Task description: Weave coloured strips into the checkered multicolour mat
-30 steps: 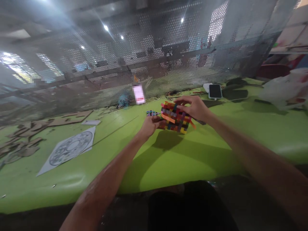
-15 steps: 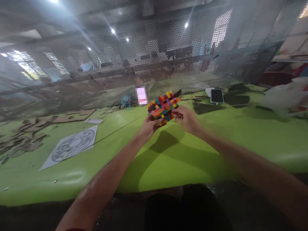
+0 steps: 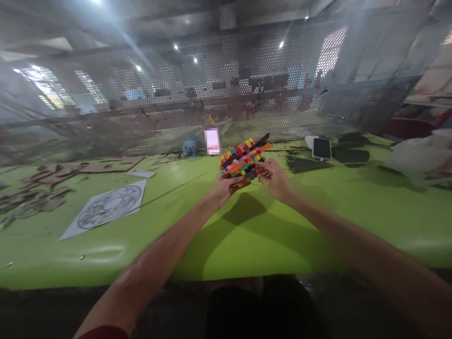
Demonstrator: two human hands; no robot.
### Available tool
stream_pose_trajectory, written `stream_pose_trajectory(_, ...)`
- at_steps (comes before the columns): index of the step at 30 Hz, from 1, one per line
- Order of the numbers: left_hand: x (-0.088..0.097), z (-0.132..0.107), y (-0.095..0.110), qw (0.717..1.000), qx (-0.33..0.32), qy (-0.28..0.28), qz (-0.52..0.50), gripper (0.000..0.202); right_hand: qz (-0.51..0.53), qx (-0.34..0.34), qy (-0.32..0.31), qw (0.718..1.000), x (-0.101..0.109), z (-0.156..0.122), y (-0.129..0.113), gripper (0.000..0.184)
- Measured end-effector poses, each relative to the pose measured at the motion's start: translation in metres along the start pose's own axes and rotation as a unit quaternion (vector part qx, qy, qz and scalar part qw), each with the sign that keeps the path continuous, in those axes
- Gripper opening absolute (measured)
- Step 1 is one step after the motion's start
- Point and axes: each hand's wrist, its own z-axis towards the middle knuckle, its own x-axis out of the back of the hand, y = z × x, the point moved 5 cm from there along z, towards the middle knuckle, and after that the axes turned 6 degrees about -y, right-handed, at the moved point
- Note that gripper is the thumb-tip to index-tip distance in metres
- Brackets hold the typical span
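Observation:
A block of many small coloured sticks (image 3: 243,159), woven in red, orange, yellow, blue and black, is held up above the green table (image 3: 247,226). My left hand (image 3: 225,184) grips its lower left side with closed fingers. My right hand (image 3: 276,178) is closed on its lower right edge. The chequered face of the block tilts toward me, and a few stick ends poke out at its upper right.
A printed sheet with a round pattern (image 3: 108,210) lies at the left, with brown cardboard cut-outs (image 3: 45,181) beyond it. A phone (image 3: 321,148) and dark flat pieces (image 3: 349,153) lie at the back right. A perforated metal screen (image 3: 226,94) closes the far side.
The block was lifted off the table and turned so that its chequered face shows. My right hand moved from its top to its lower right edge.

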Motion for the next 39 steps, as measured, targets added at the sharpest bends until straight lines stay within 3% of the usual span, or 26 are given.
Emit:
stream_pose_trajectory(21, -0.004, -0.001, -0.003, 0.998, 0.007, 0.015, -0.053, 0.017, -0.003, -0.035, 0.013, 0.999, -0.01, -0.004, 0.009, 0.036)
stream_pose_trajectory(26, -0.002, -0.001, -0.008, 0.999, 0.016, 0.019, -0.032, 0.017, 0.048, -0.03, 0.041, 0.998, -0.001, -0.003, 0.004, 0.021)
stream_pose_trajectory(39, -0.01, -0.004, -0.008, 0.998, 0.006, -0.06, -0.005, 0.027, 0.115, -0.104, -0.004, 0.988, 0.005, 0.0, -0.01, 0.026)
